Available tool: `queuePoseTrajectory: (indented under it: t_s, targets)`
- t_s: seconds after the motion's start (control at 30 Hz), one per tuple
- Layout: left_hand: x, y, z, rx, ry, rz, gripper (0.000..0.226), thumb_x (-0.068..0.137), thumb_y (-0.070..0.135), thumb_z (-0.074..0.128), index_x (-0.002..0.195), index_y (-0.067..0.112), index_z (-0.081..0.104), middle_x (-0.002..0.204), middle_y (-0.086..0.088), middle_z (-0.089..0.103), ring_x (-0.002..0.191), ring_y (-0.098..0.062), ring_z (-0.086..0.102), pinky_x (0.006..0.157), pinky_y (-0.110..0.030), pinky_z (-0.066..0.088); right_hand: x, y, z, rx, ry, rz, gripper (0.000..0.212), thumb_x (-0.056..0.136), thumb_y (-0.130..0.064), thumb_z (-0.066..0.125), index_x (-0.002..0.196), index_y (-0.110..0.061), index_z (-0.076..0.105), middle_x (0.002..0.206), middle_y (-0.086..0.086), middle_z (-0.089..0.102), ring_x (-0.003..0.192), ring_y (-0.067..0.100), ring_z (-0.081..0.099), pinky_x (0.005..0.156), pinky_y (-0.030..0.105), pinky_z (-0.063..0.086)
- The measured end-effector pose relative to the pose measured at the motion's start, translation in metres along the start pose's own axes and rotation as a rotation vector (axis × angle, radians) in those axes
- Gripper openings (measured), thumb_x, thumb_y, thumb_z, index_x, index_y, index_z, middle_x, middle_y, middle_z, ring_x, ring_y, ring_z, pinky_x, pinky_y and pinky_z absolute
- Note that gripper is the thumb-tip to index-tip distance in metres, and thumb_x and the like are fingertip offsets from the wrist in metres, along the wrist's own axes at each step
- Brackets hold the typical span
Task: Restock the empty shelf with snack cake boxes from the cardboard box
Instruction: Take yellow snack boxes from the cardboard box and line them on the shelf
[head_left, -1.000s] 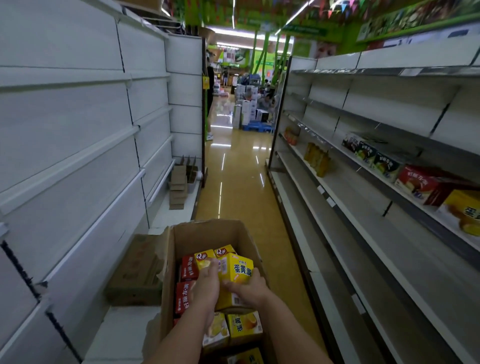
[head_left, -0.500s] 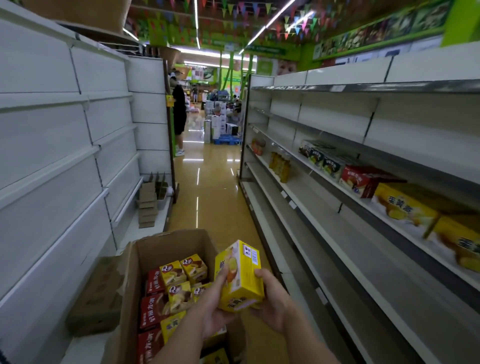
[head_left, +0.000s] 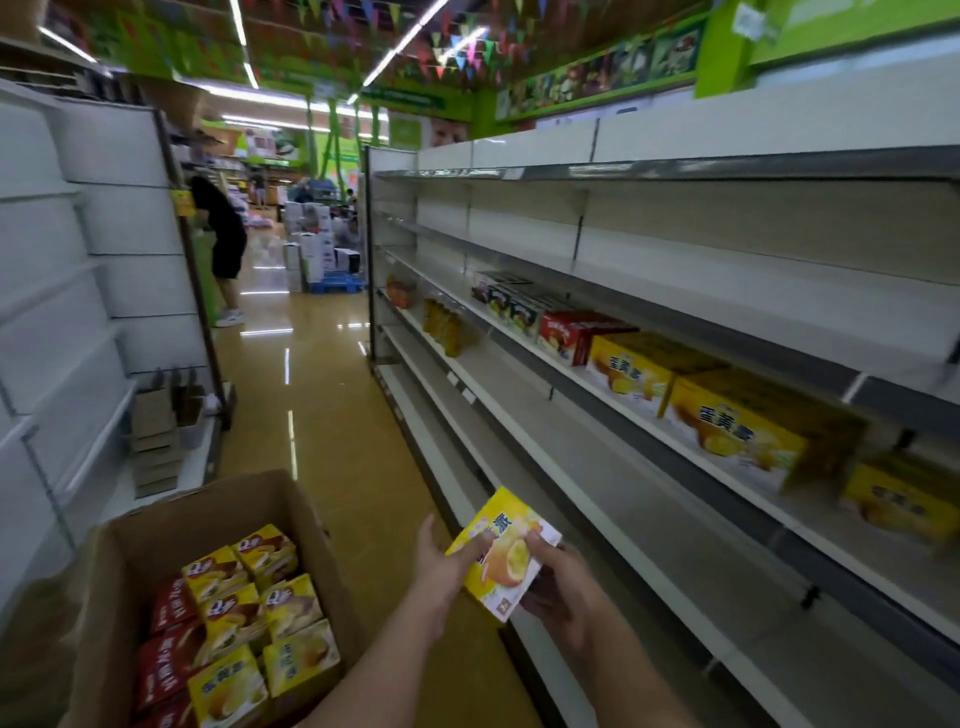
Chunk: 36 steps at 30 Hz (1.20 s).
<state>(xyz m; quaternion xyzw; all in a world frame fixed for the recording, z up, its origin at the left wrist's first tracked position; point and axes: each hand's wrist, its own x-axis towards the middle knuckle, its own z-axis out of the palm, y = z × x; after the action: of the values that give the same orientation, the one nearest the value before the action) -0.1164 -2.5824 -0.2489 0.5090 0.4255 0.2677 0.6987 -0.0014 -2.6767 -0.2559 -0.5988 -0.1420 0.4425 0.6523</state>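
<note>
Both hands, left (head_left: 441, 564) and right (head_left: 558, 587), held a yellow snack cake box (head_left: 501, 553) between cardboard box (head_left: 218, 514) and shelf (head_left: 649, 525). Yellow and red boxes (head_left: 244, 618) filled the carton.

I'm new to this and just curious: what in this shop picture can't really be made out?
- Cardboard box: its lower layers are hidden under the top snack boxes; its near end is cut off by the bottom edge.
- Yellow box: its underside is covered by the right hand and left hand.
- Shelf boxes at far right: blurred, print unreadable.
- Distant person: too small.
</note>
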Motion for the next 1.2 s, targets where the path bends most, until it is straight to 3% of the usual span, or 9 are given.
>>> queuePoseTrajectory:
  t_s: [0.07,0.17,0.23,0.4,0.53,0.67,0.77,0.97,1.2]
  targets:
    - [0.001,0.001,0.018,-0.026,0.004,-0.071,0.098,0.076,0.037,0.078,0.15,0.023,0.016,0.147,-0.008,0.04,0.128,-0.031,0.045,0.102,-0.047,0.04,-0.006,-0.004,-0.013,0.09,0.028,-0.012,0.057,0.071,-0.034,0.079,0.116,-0.005,0.062,0.107,0.016,0.07,0.095,0.031,0.068,0.088,0.045,0.054]
    - [-0.002,0.0,0.053,-0.028,-0.235,-0.204,0.07,0.078,0.035,0.076,0.133,0.014,0.04,0.11,-0.009,0.067,0.091,-0.024,0.064,0.071,-0.035,0.05,-0.018,-0.019,-0.044,0.18,0.153,-0.056,0.028,0.09,-0.017,0.061,0.112,0.001,0.061,0.101,0.018,0.07,0.083,0.026,0.068,0.061,0.029,0.057]
    - [-0.006,0.0,0.075,-0.001,-0.347,-0.174,0.05,0.081,0.025,0.074,0.121,0.012,0.047,0.099,-0.007,0.069,0.076,-0.018,0.064,0.062,-0.029,0.047,-0.026,-0.026,-0.065,0.175,0.235,-0.059,0.034,0.089,-0.017,0.062,0.117,0.002,0.058,0.101,0.017,0.071,0.086,0.026,0.069,0.064,0.03,0.055]
    - [-0.009,0.002,0.123,0.033,-0.512,-0.075,0.048,0.081,0.01,0.074,0.121,0.014,0.048,0.103,-0.006,0.069,0.081,-0.02,0.068,0.067,-0.032,0.053,-0.051,-0.038,-0.108,0.054,0.461,-0.04,0.037,0.088,-0.016,0.061,0.122,-0.003,0.054,0.1,0.014,0.071,0.084,0.023,0.066,0.063,0.028,0.05]
    - [-0.011,0.005,0.156,0.163,-0.62,-0.003,0.041,0.084,0.006,0.069,0.12,0.015,0.051,0.107,-0.003,0.067,0.097,-0.023,0.065,0.087,-0.041,0.052,-0.07,-0.048,-0.123,0.049,0.598,-0.109,0.042,0.087,-0.001,0.057,0.126,-0.011,0.045,0.109,0.014,0.064,0.081,0.021,0.063,0.059,0.027,0.047]
    - [-0.018,0.009,0.185,0.304,-0.716,0.082,0.028,0.09,0.004,0.061,0.107,0.024,0.054,0.101,0.002,0.063,0.096,-0.018,0.058,0.086,-0.034,0.044,-0.087,-0.054,-0.131,-0.1,0.73,-0.125,0.039,0.085,0.001,0.057,0.12,-0.013,0.046,0.105,0.008,0.062,0.092,0.022,0.06,0.079,0.033,0.051]
    - [-0.019,0.011,0.204,0.399,-0.777,0.191,0.038,0.089,0.004,0.062,0.12,0.022,0.052,0.107,0.0,0.064,0.099,-0.018,0.058,0.086,-0.032,0.044,-0.095,-0.059,-0.135,-0.259,0.797,-0.134,0.024,0.083,-0.001,0.06,0.1,-0.017,0.057,0.105,0.008,0.066,0.082,0.015,0.06,0.074,0.028,0.05]
    - [-0.028,0.011,0.24,0.453,-0.819,0.235,0.039,0.091,0.007,0.059,0.124,0.014,0.039,0.104,-0.002,0.057,0.095,-0.018,0.053,0.079,-0.03,0.04,-0.102,-0.07,-0.155,-0.452,0.984,-0.114,0.012,0.09,-0.015,0.061,0.102,-0.014,0.062,0.099,0.006,0.064,0.087,0.019,0.059,0.075,0.026,0.048]
    - [-0.021,0.006,0.297,0.55,-0.796,0.272,0.023,0.087,0.016,0.062,0.108,0.022,0.054,0.116,-0.009,0.06,0.106,-0.028,0.059,0.096,-0.044,0.048,-0.102,-0.092,-0.192,-0.628,1.165,-0.059,0.038,0.09,-0.023,0.061,0.116,-0.01,0.038,0.111,0.008,0.058,0.103,0.028,0.06,0.083,0.037,0.046]
